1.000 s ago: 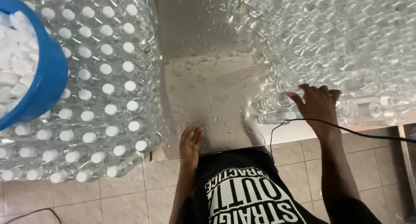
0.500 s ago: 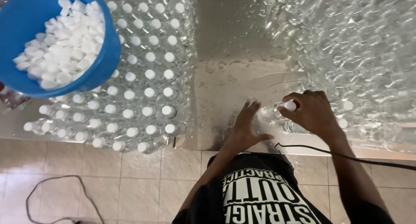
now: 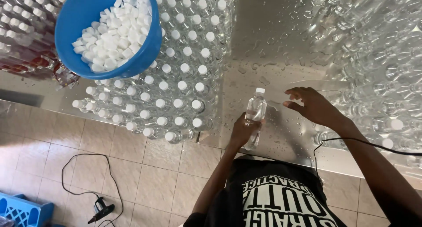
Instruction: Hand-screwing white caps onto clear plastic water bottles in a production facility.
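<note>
Item: clear plastic bottle [image 3: 255, 110], white cap fitted. Long axis runs from about 6 to 12 o'clock in the head view, cap end pointing to 12 o'clock, base toward the person. Location: over the wet steel desk [image 3: 268, 42], in the bare strip between the two bottle stocks.

Left hand [image 3: 243, 131]: grip clenched around the lower body of the bottle. The bottle's upper half and cap stand out of the grip toward 12 o'clock; its base shows just past the hand at 6 o'clock.

Right hand [image 3: 313, 106]: at 3 o'clock of the bottle, near it but apart, grip released, fingers spread over the desk, holding nothing.

Capped bottles [image 3: 176, 91]: dense block at 9 to 10 o'clock of the held bottle, white caps up.

Uncapped bottles [image 3: 378, 55]: mass at 1 to 3 o'clock, mostly without caps.

Blue bowl [image 3: 88, 16]: at 10 o'clock, above the capped block, filled with loose white caps [image 3: 112, 34].

Black cable [image 3: 351, 141]: crosses the right forearm.

Floor, 7 o'clock: second cable [image 3: 83, 174], blue crate [image 3: 22, 211].
</note>
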